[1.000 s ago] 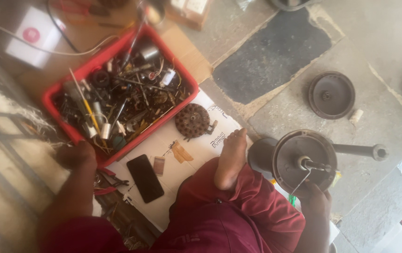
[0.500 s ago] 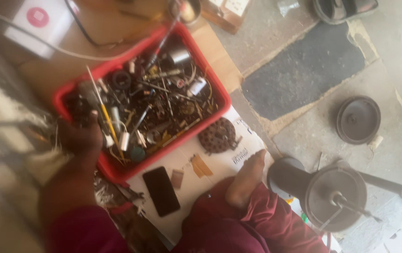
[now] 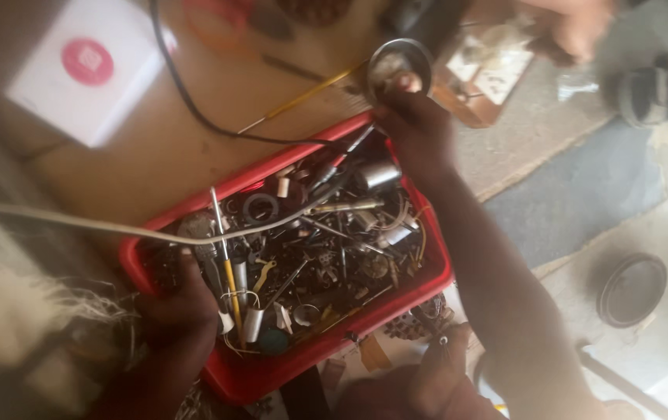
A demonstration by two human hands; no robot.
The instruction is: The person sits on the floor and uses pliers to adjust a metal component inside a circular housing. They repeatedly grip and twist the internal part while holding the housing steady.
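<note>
Blur hides detail: left hand [image 3: 182,311] grips red tray [image 3: 435,276]; right hand [image 3: 419,132] holds round metal part [image 3: 397,64].

Red plastic tray [image 3: 419,292] of jumbled metal parts; round metal ring [image 3: 398,64] beyond its far edge.

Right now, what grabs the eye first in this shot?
The red tray at centre, heaped with metal parts and screwdrivers, with the left hand resting at its near-left corner. Beyond its far edge, the right hand holds a round metal ring-shaped part. A white box sits top left.
</note>
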